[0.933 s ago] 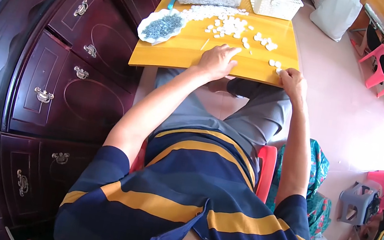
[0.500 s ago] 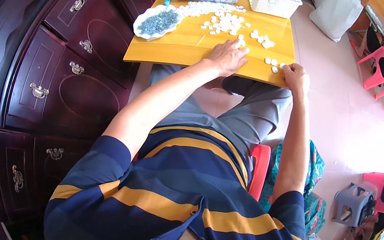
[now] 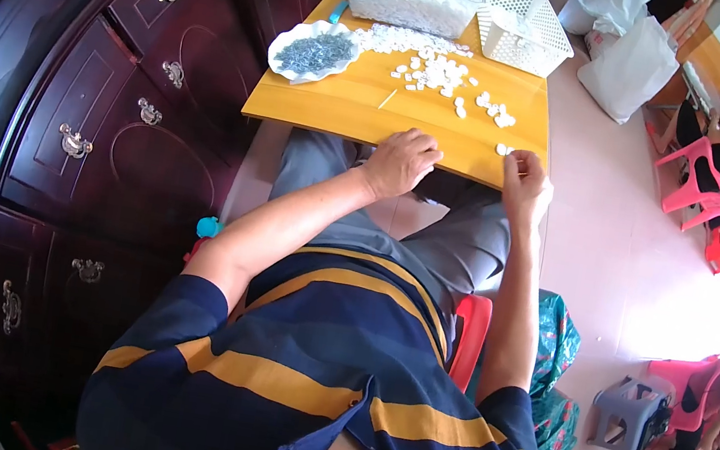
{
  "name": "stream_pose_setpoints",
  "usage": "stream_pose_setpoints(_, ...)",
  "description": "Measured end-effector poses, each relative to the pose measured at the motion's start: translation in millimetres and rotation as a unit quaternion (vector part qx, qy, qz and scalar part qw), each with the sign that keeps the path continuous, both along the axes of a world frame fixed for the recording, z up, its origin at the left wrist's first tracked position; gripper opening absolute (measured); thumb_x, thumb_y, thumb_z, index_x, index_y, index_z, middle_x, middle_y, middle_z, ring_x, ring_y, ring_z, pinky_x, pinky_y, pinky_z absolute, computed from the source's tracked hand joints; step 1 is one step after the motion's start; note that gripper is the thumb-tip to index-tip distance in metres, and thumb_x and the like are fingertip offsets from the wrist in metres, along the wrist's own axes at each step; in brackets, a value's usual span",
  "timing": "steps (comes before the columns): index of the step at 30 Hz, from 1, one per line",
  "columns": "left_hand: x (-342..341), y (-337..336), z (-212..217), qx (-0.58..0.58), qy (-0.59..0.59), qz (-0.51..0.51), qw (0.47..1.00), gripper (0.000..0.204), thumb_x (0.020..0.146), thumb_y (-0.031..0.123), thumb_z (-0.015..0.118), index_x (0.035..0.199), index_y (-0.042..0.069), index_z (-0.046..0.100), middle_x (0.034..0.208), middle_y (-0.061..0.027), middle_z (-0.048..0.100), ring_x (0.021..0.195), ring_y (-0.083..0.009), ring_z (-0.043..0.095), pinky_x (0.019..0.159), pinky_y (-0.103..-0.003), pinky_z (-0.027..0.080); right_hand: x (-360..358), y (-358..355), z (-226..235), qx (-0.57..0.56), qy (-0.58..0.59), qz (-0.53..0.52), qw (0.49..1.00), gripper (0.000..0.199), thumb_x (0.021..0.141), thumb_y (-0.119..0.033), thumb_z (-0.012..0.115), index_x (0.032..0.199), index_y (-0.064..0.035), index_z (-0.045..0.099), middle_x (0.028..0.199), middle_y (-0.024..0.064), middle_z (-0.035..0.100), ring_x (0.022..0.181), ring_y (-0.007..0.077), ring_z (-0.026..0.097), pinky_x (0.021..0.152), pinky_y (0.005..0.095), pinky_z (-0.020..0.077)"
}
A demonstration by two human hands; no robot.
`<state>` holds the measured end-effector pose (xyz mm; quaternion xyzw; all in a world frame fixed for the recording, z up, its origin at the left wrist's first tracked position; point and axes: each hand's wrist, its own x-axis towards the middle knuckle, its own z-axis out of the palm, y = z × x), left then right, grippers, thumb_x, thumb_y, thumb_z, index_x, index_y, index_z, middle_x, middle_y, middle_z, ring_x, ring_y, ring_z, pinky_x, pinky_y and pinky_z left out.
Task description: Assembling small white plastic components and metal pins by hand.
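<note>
My left hand (image 3: pixel 401 164) is at the front edge of the yellow wooden table (image 3: pixel 340 113), its fingers curled downward; whatever they hold, if anything, is hidden. Near the front right corner, my right hand (image 3: pixel 526 190) is closed in a pinch, and what lies between the fingertips is too small to make out. Right beside those fingertips sit small white pieces (image 3: pixel 503 150). Farther back is a loose scatter of similar white pieces (image 3: pixel 440 74). A white scalloped dish (image 3: pixel 274 64) on the left holds many thin blue-grey bits.
A clear bin (image 3: pixel 411 21) heaped with white pieces and a white perforated basket (image 3: pixel 537 60) stand at the table's back. Dark drawers (image 3: pixel 146 88) line the left. White bags (image 3: pixel 629 74), pink chairs (image 3: pixel 709 191) and other people are on the right.
My left hand has drawn back from the white pieces to the front edge, its fingers curling in. My right hand now covers part of the small group at the corner. The view has shifted slightly.
</note>
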<state>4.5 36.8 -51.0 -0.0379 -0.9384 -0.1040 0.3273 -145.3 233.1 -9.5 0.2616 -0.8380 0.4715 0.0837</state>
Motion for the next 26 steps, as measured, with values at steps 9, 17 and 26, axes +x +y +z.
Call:
stream_pose_setpoints(9,-1.6,-11.9,-4.6,0.003,0.057,-0.063,0.996,0.009,0.081,0.012,0.072,0.085,0.009,0.065,0.087,-0.007,0.061,0.085,-0.0278,0.063,0.075,-0.04,0.054,40.7,-32.9,-20.9,-0.05,-0.118,0.145,0.981,0.02,0.088,-0.021,0.071,0.09,-0.0008,0.071,0.071,0.0028,0.069,0.064,0.0084,0.063,0.064,0.0259,0.0522)
stream_pose_setpoints(17,-1.0,-16.4,-4.7,0.003,0.056,-0.051,0.997,0.008,0.083,0.014,0.072,0.085,0.01,0.065,0.084,-0.0068,0.06,0.085,-0.0274,0.062,0.077,-0.04,0.053,42.8,-33.5,-32.3,-0.086,-0.24,0.196,0.947,0.017,0.096,-0.019,0.067,0.094,-0.0017,0.068,0.078,0.0001,0.066,0.064,0.006,0.056,0.06,0.0213,0.0465)
stream_pose_setpoints(26,3.7,3.2,21.9,0.311,0.119,-0.041,0.942,0.008,0.092,0.01,0.069,0.089,0.004,0.066,0.085,-0.0135,0.065,0.081,-0.0306,0.065,0.072,-0.041,0.051,46.7,-33.7,-34.1,-0.165,-0.46,0.258,0.833,0.035,0.097,-0.036,0.069,0.109,-0.003,0.068,0.09,0.0003,0.071,0.073,0.0087,0.063,0.068,0.0214,0.0512)
